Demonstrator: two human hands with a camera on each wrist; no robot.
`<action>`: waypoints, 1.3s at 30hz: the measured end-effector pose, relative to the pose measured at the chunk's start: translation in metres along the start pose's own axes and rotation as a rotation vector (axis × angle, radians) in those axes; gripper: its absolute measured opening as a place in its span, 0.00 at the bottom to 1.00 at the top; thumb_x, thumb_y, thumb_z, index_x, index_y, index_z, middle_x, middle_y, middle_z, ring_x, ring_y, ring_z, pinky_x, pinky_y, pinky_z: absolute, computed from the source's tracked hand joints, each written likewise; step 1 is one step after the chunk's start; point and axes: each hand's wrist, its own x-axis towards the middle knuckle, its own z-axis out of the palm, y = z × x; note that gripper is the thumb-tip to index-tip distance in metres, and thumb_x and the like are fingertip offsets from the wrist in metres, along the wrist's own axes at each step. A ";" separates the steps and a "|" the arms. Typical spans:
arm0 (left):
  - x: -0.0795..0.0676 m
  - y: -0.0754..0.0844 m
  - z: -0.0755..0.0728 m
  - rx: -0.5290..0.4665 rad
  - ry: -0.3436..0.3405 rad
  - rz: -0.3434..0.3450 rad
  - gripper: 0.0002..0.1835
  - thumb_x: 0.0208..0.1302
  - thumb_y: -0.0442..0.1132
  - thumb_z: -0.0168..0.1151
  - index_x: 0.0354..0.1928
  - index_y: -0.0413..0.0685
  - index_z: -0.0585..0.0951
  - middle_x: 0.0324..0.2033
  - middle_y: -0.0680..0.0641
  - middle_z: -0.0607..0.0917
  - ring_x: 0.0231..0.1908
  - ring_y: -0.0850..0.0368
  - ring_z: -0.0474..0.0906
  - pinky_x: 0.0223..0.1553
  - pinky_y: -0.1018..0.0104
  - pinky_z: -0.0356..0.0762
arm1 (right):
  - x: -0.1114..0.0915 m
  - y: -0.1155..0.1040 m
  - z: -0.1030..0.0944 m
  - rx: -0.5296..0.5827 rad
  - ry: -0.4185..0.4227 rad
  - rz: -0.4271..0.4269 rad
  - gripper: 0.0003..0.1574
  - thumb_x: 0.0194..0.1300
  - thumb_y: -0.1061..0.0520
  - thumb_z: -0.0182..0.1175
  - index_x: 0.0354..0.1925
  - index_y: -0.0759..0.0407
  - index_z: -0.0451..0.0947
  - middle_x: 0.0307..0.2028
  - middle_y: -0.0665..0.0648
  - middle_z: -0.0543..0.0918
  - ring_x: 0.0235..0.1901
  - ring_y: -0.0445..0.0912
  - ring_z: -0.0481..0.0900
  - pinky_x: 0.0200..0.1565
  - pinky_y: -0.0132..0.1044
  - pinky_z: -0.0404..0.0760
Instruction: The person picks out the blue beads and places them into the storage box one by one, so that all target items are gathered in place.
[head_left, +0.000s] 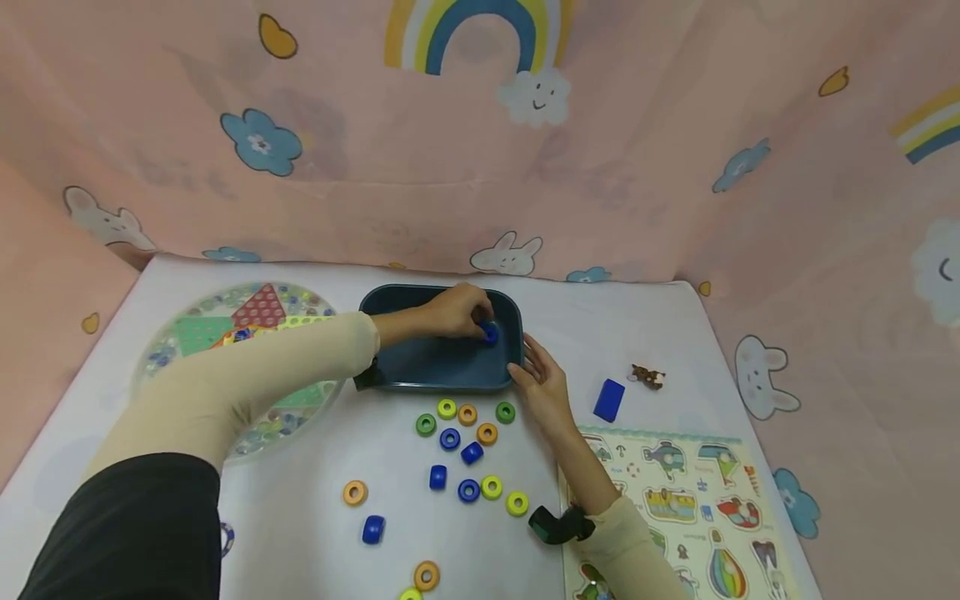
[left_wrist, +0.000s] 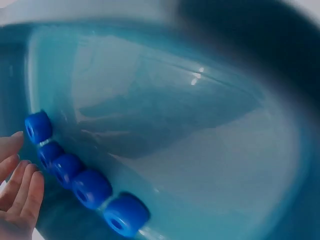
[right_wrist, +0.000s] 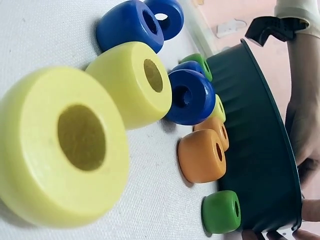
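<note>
The left hand (grip indeterminable) adjoined blue beads aligned diagonally, holes facing lower left in its wrist view, while the right hand clamped the tray.

We observe a pink sheet serving as the far wall, with shallow folds; it continues down the left and right sides. Its print includes a rainbow at far centre, a blue flower at far left and a white rabbit just above the far edge of the white table. We note soft, diffuse light.
</note>
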 end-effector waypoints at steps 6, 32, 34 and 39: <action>-0.025 -0.009 -0.011 -0.078 0.091 -0.020 0.13 0.51 0.33 0.69 0.39 0.35 0.82 0.35 0.43 0.82 0.34 0.55 0.77 0.36 0.66 0.76 | -0.001 0.000 0.001 0.001 -0.010 0.014 0.35 0.64 0.64 0.58 0.67 0.55 0.60 0.63 0.58 0.66 0.60 0.50 0.65 0.57 0.38 0.68; -0.151 0.044 0.061 -0.370 0.181 0.102 0.15 0.49 0.33 0.71 0.42 0.44 0.83 0.37 0.50 0.83 0.37 0.52 0.78 0.40 0.60 0.77 | -0.002 -0.004 0.001 -0.033 -0.002 0.052 0.35 0.64 0.61 0.58 0.67 0.53 0.60 0.63 0.58 0.66 0.60 0.49 0.66 0.55 0.39 0.70; -0.154 0.043 0.070 -0.329 0.165 0.099 0.16 0.49 0.33 0.71 0.43 0.43 0.83 0.39 0.51 0.82 0.40 0.55 0.77 0.43 0.63 0.76 | -0.002 -0.004 0.001 -0.026 -0.004 0.050 0.35 0.64 0.61 0.58 0.67 0.53 0.60 0.63 0.58 0.66 0.60 0.49 0.66 0.55 0.39 0.70; -0.157 0.040 0.085 -0.182 0.132 0.117 0.17 0.50 0.33 0.70 0.44 0.42 0.83 0.44 0.51 0.81 0.47 0.61 0.74 0.52 0.66 0.71 | -0.001 -0.004 0.001 -0.029 0.001 0.052 0.35 0.64 0.61 0.58 0.67 0.52 0.60 0.62 0.57 0.67 0.59 0.48 0.67 0.55 0.38 0.70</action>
